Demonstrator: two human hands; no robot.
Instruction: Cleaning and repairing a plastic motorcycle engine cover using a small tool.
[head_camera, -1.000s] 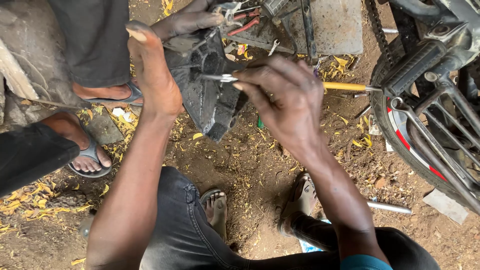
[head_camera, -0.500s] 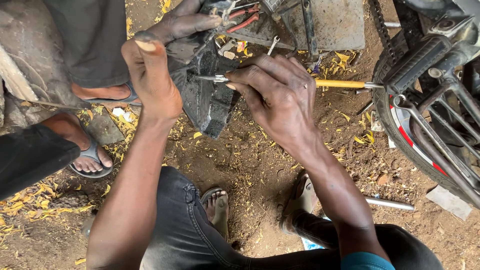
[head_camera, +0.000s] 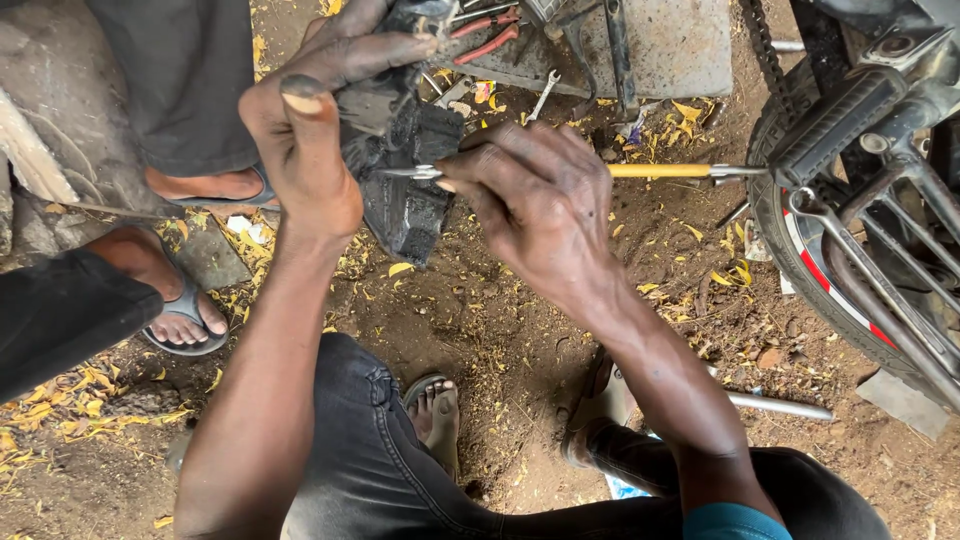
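Note:
My left hand (head_camera: 305, 150) grips the left side of a grimy black machine part (head_camera: 405, 170), held above the dirt ground. My right hand (head_camera: 535, 205) is closed around a screwdriver with a yellow handle (head_camera: 655, 171); its metal shaft points left and the tip rests against the black part. Another person's dark, greasy hand (head_camera: 365, 45) holds the top of the same part from above.
A motorcycle wheel and footpeg (head_camera: 850, 200) stand at the right. A concrete slab (head_camera: 660, 45) with pliers and a spanner lies at the top. Another person's sandalled feet (head_camera: 185, 310) are at the left. A metal rod (head_camera: 775, 405) lies by my right knee.
The black part and both my hands have shifted slightly up and left in view. The other person's hand has come onto the top of the part.

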